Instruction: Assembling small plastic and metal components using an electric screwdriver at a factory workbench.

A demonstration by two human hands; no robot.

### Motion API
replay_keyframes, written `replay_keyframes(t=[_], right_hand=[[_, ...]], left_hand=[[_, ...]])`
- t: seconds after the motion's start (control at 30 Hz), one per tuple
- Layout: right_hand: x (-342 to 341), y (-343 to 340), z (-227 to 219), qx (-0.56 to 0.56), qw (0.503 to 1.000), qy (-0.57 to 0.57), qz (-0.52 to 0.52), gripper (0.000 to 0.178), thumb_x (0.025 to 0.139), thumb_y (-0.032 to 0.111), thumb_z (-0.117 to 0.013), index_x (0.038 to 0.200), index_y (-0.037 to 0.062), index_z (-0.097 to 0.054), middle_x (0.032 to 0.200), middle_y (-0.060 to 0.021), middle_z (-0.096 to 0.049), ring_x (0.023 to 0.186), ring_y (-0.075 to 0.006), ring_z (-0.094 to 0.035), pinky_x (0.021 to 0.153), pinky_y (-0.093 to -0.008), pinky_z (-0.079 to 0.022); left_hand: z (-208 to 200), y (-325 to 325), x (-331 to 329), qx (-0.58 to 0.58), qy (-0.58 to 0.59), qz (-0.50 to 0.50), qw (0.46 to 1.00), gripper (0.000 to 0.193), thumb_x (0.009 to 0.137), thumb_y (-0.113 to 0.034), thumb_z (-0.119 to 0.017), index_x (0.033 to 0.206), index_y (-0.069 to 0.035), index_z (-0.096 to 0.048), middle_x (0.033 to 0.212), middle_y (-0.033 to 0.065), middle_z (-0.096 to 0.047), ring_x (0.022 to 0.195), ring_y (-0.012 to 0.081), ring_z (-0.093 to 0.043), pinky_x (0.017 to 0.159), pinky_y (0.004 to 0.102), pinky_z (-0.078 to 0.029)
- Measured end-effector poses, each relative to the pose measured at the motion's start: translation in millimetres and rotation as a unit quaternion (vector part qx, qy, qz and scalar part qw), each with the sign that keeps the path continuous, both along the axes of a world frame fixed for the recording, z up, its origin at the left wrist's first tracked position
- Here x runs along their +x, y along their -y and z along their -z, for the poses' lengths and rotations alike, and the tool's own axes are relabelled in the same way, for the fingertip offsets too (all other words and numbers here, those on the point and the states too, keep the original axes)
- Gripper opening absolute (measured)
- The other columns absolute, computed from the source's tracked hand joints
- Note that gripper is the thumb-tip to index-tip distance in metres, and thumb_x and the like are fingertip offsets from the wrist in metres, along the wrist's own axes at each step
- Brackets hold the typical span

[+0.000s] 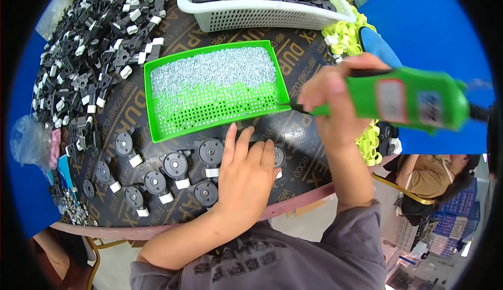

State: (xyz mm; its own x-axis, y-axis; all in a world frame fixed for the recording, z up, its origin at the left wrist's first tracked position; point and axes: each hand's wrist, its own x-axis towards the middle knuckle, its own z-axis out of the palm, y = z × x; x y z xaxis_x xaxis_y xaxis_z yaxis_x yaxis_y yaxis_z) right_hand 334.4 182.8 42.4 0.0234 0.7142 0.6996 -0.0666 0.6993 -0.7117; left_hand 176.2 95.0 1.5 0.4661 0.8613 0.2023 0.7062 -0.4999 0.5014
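Observation:
My right hand is wrapped round a green electric screwdriver. Its thin bit points left and reaches over the right rim of a green perforated tray, which holds many small silver screws. Just below the tray, my left hand lies with its fingers stretched out among black round wheel-like parts with white tabs. One such part sits left of the fingers, and another shows partly beyond them on the right. What lies beneath the palm is hidden.
More assembled round parts stand to the left. A large heap of black and white pieces covers the far left. A white basket of black discs stands at the back. Yellow-green rings lie at the right; another person sits beyond.

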Motion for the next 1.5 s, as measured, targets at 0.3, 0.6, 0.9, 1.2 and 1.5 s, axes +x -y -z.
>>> replay_keyframes(t=[0.3,0.6,0.9,1.2,1.5], right_hand=[[-10,-15,22,-0.021,0.996,0.083,0.001,0.029,0.092,-0.002,-0.051,0.117,0.0014,-0.036,0.062,-0.0082,-0.05,0.047,-0.0169,-0.049,0.048,-0.0341,-0.048],[-6,-16,25,-0.016,0.991,0.133,0.028,0.028,0.092,-0.003,-0.052,0.116,0.0007,-0.036,0.064,-0.0101,-0.053,0.048,-0.0176,-0.051,0.049,-0.0342,-0.049],[-8,32,-25,-0.046,0.998,0.041,0.031,0.028,0.095,0.011,-0.054,0.119,0.0105,-0.039,0.064,-0.0059,-0.05,0.047,-0.0175,-0.049,0.045,-0.0339,-0.047],[4,55,-17,-0.043,0.981,0.116,-0.146,0.034,0.084,-0.004,-0.065,0.112,0.003,-0.046,0.071,-0.011,-0.059,0.054,-0.0195,-0.055,0.051,-0.0332,-0.049],[0,64,-1,-0.073,0.993,0.08,-0.05,0.033,0.076,-0.005,-0.071,0.103,0.0022,-0.055,0.079,-0.0097,-0.061,0.058,-0.0192,-0.059,0.055,-0.029,-0.047]], left_hand=[[4,-6,-3,-0.028,0.049,-0.005,0.998,0.049,0.076,-0.02,-0.077,0.118,0.002,-0.063,0.111,0.0133,-0.063,0.12,0.0342,-0.051,0.113,0.0543,-0.028],[4,-9,-3,-0.039,0.066,-0.008,0.997,0.051,0.074,-0.019,-0.08,0.118,0.0,-0.062,0.11,0.0121,-0.065,0.118,0.0337,-0.052,0.113,0.0544,-0.029],[7,-9,-7,-0.012,0.072,-0.025,0.997,0.047,0.071,-0.016,-0.081,0.111,0.003,-0.065,0.109,0.0139,-0.064,0.12,0.0346,-0.051,0.116,0.0552,-0.025],[9,-16,-6,0.012,0.072,-0.027,0.997,0.042,0.07,-0.015,-0.08,0.106,0.002,-0.067,0.103,0.0139,-0.067,0.119,0.0358,-0.052,0.116,0.0563,-0.025],[8,-15,-4,0.003,0.047,-0.021,0.999,0.042,0.07,-0.015,-0.079,0.107,0.002,-0.067,0.103,0.0136,-0.067,0.12,0.0351,-0.052,0.117,0.0559,-0.022]])
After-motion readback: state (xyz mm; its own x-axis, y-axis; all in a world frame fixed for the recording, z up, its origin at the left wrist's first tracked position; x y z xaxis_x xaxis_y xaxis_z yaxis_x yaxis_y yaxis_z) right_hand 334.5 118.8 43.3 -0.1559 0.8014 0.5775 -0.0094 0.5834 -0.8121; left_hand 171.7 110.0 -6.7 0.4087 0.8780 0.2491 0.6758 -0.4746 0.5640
